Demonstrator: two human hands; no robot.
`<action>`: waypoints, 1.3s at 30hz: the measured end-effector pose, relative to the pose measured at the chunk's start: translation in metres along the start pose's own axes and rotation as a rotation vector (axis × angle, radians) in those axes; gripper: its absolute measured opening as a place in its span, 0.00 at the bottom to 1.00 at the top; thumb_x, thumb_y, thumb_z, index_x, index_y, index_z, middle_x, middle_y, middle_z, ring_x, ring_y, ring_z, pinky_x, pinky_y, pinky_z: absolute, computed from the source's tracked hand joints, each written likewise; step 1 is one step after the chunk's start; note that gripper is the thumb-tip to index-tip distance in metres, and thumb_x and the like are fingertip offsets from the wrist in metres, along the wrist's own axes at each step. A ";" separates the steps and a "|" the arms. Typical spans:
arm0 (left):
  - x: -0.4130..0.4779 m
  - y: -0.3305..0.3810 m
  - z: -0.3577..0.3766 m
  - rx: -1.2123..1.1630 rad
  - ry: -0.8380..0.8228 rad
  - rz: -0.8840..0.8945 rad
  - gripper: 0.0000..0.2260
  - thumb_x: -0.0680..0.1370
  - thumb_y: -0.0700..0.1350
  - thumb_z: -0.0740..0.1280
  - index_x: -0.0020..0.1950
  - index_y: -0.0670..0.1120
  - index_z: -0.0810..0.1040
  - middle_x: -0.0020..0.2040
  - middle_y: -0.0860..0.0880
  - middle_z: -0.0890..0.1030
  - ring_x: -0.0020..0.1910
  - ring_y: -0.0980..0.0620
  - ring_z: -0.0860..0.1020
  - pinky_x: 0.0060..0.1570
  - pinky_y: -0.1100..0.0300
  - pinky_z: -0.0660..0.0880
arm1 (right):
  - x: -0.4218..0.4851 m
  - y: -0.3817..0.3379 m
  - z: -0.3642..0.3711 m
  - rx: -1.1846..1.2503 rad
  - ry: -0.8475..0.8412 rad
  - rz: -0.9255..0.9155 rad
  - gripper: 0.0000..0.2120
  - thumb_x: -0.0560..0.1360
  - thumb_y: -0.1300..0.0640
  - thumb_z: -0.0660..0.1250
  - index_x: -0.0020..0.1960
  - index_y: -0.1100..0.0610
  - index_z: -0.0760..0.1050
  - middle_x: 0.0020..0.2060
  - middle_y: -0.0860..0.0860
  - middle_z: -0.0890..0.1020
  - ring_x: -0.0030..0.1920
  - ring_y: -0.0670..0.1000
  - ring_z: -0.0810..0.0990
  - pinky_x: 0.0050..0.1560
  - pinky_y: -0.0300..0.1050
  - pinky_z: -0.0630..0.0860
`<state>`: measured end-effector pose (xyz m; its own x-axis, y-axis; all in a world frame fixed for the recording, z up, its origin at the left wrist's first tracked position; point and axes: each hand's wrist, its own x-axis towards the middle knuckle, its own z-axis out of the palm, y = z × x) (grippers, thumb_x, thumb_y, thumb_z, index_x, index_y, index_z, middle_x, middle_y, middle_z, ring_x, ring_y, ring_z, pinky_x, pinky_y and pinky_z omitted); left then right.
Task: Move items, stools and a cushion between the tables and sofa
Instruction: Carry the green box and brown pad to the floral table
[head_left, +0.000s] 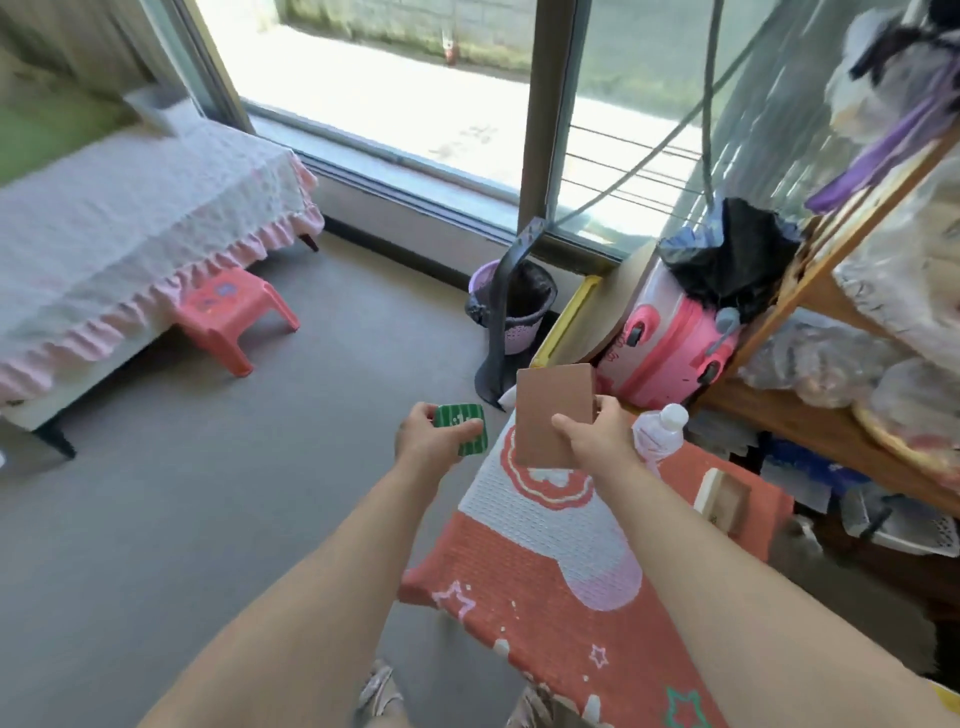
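A grey floor is seen below a wide far window. At far left a sofa (130, 208) is covered by a white cloth with a pink frill, and a red stool (234, 317) is tucked partly under its near edge.

Near the middle, a small green box (462, 428) is gripped in the left hand (431, 436), with thumb and fingers curled round its edges, above the floor just left of the table (545, 597). Beyond it, by the window, a purple bin (514, 306) is lined with a black bag; its contents cannot be seen.

A flat brown card (553, 415) is pinched upright in the right hand (597, 436), thumb on the near face, above the far end of the red-clothed table. Two items are judged to be lifted off the table and in mid-carry. A turn left and a walk across the open floor are called for next, with both items set down on the sofa cloth.

A capped clear bottle (660, 431) is left on the table just right of that hand; whether anything is in it cannot be told. Further right a shallow wooden box (724, 499) lies on the cloth, its inside unclear. A pink suitcase (670, 348) and a crowded shelf (831, 415) are at far right.
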<state>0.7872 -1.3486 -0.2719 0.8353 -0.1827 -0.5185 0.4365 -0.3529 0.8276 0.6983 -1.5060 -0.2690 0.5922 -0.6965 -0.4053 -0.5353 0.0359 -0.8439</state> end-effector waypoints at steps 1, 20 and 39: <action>0.000 0.007 -0.011 -0.041 0.014 0.011 0.15 0.69 0.39 0.75 0.49 0.43 0.71 0.47 0.43 0.77 0.45 0.44 0.78 0.44 0.51 0.78 | -0.003 -0.014 0.008 0.011 -0.020 -0.029 0.21 0.72 0.60 0.69 0.63 0.60 0.66 0.50 0.52 0.75 0.48 0.52 0.75 0.43 0.44 0.73; 0.042 0.055 -0.327 -0.329 0.293 0.199 0.15 0.71 0.38 0.73 0.52 0.43 0.69 0.48 0.45 0.76 0.44 0.48 0.77 0.35 0.61 0.74 | -0.074 -0.204 0.280 0.071 -0.326 -0.273 0.15 0.72 0.61 0.69 0.57 0.56 0.67 0.49 0.53 0.77 0.41 0.49 0.78 0.31 0.41 0.74; 0.122 0.040 -0.508 -0.414 0.565 0.144 0.14 0.70 0.39 0.74 0.51 0.42 0.72 0.43 0.47 0.77 0.40 0.49 0.77 0.38 0.58 0.76 | -0.067 -0.290 0.504 0.006 -0.596 -0.349 0.14 0.72 0.62 0.70 0.54 0.56 0.68 0.52 0.56 0.78 0.50 0.58 0.80 0.51 0.56 0.79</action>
<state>1.0759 -0.9187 -0.1931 0.8907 0.3413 -0.3002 0.3064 0.0370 0.9512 1.1180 -1.1086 -0.1745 0.9600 -0.1557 -0.2326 -0.2512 -0.1134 -0.9613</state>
